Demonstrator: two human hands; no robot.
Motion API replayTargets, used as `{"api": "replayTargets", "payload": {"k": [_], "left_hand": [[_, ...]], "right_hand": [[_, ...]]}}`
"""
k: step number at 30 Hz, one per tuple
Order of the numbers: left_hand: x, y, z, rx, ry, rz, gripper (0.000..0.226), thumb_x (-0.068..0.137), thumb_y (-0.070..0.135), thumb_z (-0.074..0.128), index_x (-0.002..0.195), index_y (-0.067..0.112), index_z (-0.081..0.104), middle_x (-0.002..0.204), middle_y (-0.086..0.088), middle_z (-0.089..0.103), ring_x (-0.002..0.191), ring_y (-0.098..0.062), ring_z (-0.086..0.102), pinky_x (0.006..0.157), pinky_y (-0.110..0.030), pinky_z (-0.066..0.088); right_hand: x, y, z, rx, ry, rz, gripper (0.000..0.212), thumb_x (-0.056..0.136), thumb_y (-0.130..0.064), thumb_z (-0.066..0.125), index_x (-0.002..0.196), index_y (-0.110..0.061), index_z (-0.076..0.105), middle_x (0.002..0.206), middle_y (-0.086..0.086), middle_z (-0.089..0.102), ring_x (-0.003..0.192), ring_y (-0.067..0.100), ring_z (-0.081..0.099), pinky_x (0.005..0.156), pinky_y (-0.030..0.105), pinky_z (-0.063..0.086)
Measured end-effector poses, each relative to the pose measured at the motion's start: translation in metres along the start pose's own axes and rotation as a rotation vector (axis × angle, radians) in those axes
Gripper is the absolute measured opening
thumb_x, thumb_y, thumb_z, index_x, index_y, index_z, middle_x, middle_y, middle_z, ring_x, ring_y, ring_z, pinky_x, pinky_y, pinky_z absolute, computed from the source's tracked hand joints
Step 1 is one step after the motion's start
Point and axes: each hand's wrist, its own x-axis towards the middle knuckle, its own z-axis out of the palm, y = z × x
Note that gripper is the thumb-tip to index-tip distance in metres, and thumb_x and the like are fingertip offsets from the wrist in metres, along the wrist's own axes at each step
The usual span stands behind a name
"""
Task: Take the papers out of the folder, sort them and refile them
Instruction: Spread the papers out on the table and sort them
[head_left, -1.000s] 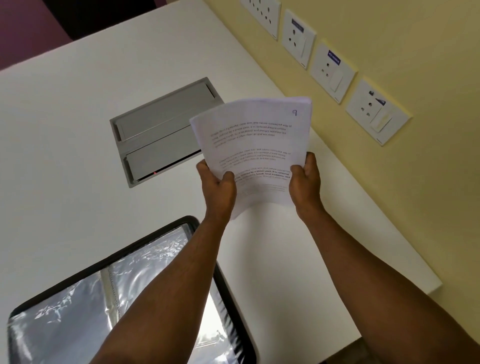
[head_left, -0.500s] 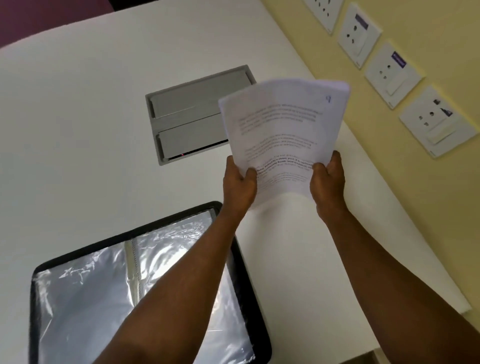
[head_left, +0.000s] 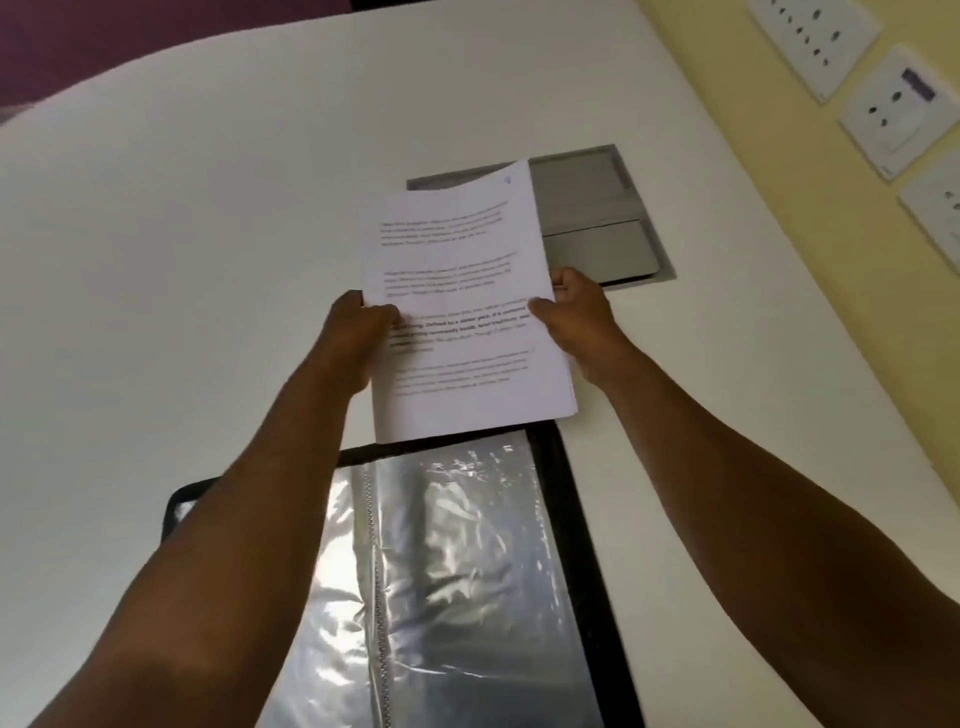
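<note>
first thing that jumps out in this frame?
The stack of printed papers at centre, gripped along its side edges by the left hand and the right hand above the white table. Just below it, the open black folder lies with shiny empty plastic sleeves. Behind the papers sits a grey recessed panel in the tabletop.

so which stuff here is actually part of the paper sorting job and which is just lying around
Part of the job:
- stack of papers, gripped by left hand and right hand
- open folder with clear sleeves

Just there:
- grey cable hatch in the white table
- wall sockets
</note>
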Motion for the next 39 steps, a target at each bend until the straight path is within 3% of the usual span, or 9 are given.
{"api": "replayTargets", "payload": {"k": [6, 14, 16, 22, 25, 28, 31, 34, 39], "left_hand": [[0.054, -0.040, -0.071, -0.003, 0.150, -0.113, 0.047, 0.080, 0.002, 0.065, 0.124, 0.014, 0.053, 0.122, -0.004, 0.063, 0.103, -0.025, 0.063, 0.084, -0.041, 0.054], [0.100, -0.084, -0.096, 0.098, 0.284, -0.138, 0.051, 0.084, 0.004, 0.065, 0.131, 0.014, 0.049, 0.128, -0.005, 0.058, 0.103, -0.023, 0.057, 0.084, -0.036, 0.049], [0.106, -0.094, -0.094, 0.178, 0.304, -0.123, 0.051, 0.084, 0.006, 0.065, 0.132, 0.013, 0.048, 0.129, -0.006, 0.058, 0.106, -0.023, 0.058, 0.087, -0.036, 0.049], [0.099, -0.110, -0.088, 0.415, 0.344, -0.054, 0.059, 0.085, 0.015, 0.065, 0.139, 0.009, 0.043, 0.133, -0.011, 0.056, 0.117, -0.028, 0.056, 0.099, -0.037, 0.047], [0.079, -0.113, -0.089, 0.530, 0.406, 0.070, 0.061, 0.087, 0.020, 0.064, 0.141, 0.006, 0.041, 0.132, -0.013, 0.053, 0.117, -0.029, 0.055, 0.099, -0.037, 0.046], [0.051, -0.122, -0.091, 0.485, 0.499, 0.172, 0.053, 0.088, 0.021, 0.064, 0.137, 0.009, 0.048, 0.125, -0.008, 0.057, 0.111, -0.023, 0.057, 0.092, -0.029, 0.045], [0.012, -0.137, -0.089, 0.474, 0.458, 0.268, 0.046, 0.088, 0.019, 0.065, 0.132, 0.009, 0.053, 0.118, -0.006, 0.060, 0.104, -0.017, 0.058, 0.083, -0.021, 0.041], [-0.029, -0.156, -0.089, 0.493, 0.422, 0.265, 0.043, 0.089, 0.018, 0.064, 0.131, 0.010, 0.054, 0.120, -0.005, 0.059, 0.105, -0.016, 0.057, 0.085, -0.022, 0.042], [-0.098, -0.198, -0.106, 0.714, 0.463, 0.210, 0.036, 0.091, 0.018, 0.059, 0.125, 0.009, 0.058, 0.117, -0.015, 0.061, 0.107, -0.032, 0.058, 0.092, -0.043, 0.048]], "right_hand": [[0.035, 0.008, 0.090, 0.084, -0.086, 0.128, 0.024, 0.091, -0.013, 0.064, 0.113, -0.011, 0.057, 0.110, 0.005, 0.068, 0.095, 0.020, 0.067, 0.086, 0.039, 0.057], [0.070, 0.034, 0.158, -0.083, -0.131, 0.144, 0.029, 0.089, -0.015, 0.065, 0.117, -0.012, 0.056, 0.113, 0.004, 0.067, 0.095, 0.018, 0.067, 0.084, 0.034, 0.057], [0.072, 0.040, 0.164, -0.154, -0.129, 0.121, 0.032, 0.090, -0.016, 0.065, 0.120, -0.012, 0.055, 0.114, 0.002, 0.066, 0.093, 0.015, 0.065, 0.078, 0.027, 0.053], [0.062, 0.051, 0.154, -0.445, -0.067, 0.020, 0.033, 0.093, -0.028, 0.062, 0.121, -0.011, 0.055, 0.106, 0.002, 0.067, 0.093, 0.016, 0.063, 0.073, 0.024, 0.046], [0.043, 0.056, 0.141, -0.547, 0.021, -0.120, 0.030, 0.096, -0.027, 0.057, 0.122, -0.013, 0.058, 0.116, 0.005, 0.066, 0.105, 0.021, 0.062, 0.087, 0.032, 0.051], [0.012, 0.068, 0.122, -0.562, 0.114, -0.323, 0.024, 0.095, -0.020, 0.055, 0.117, -0.011, 0.062, 0.114, 0.006, 0.066, 0.104, 0.023, 0.060, 0.091, 0.037, 0.050], [-0.025, 0.088, 0.104, -0.556, 0.129, -0.436, 0.022, 0.093, -0.018, 0.058, 0.113, -0.010, 0.064, 0.108, 0.007, 0.066, 0.099, 0.023, 0.058, 0.087, 0.035, 0.048], [-0.061, 0.108, 0.084, -0.567, 0.140, -0.434, 0.023, 0.091, -0.017, 0.061, 0.113, -0.010, 0.064, 0.108, 0.007, 0.065, 0.099, 0.023, 0.057, 0.085, 0.034, 0.048], [-0.121, 0.142, 0.054, -0.588, 0.160, -0.285, 0.025, 0.089, -0.015, 0.063, 0.114, -0.009, 0.062, 0.105, 0.008, 0.062, 0.098, 0.027, 0.056, 0.083, 0.039, 0.050]]}}
